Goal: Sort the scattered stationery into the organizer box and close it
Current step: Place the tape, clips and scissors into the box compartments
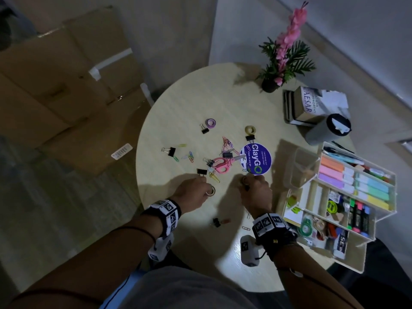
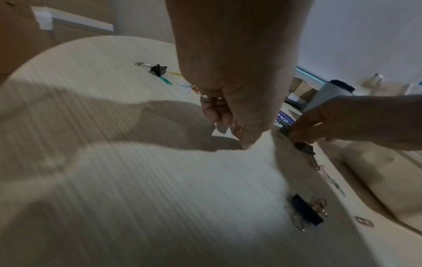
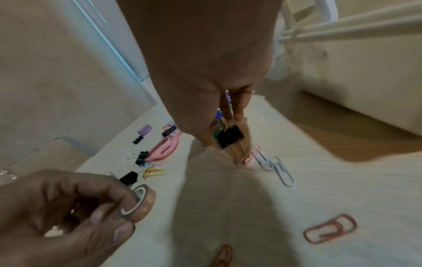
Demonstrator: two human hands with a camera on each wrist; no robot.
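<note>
My left hand [image 1: 206, 186] hovers over the round table [image 1: 178, 103] and pinches a small brown tape roll [image 3: 141, 204] between thumb and fingers. Just to its right, my right hand [image 1: 247, 182] holds a black binder clip [image 3: 229, 136], with a second small roll [image 1: 244, 180] pressed against the fingers. The open white organizer box [image 1: 351, 262] stands at the right edge, with highlighters, markers and tapes in its compartments. Pink scissors [image 1: 220, 165], a purple tape roll [image 1: 210, 122], an olive tape roll [image 1: 250, 130], binder clips [image 1: 169, 150] and coloured paper clips [image 1: 226, 142] lie scattered ahead.
A round blue ClayGo sticker [image 1: 256, 158] lies mid-table. At the far right stand a flower pot [image 1: 270, 84], books [image 1: 305, 105], a grey tumbler [image 1: 327, 130] and a clear container [image 1: 303, 168]. Cardboard boxes [image 1: 66, 85] sit on the floor to the left. Another binder clip [image 1: 216, 222] lies near the front.
</note>
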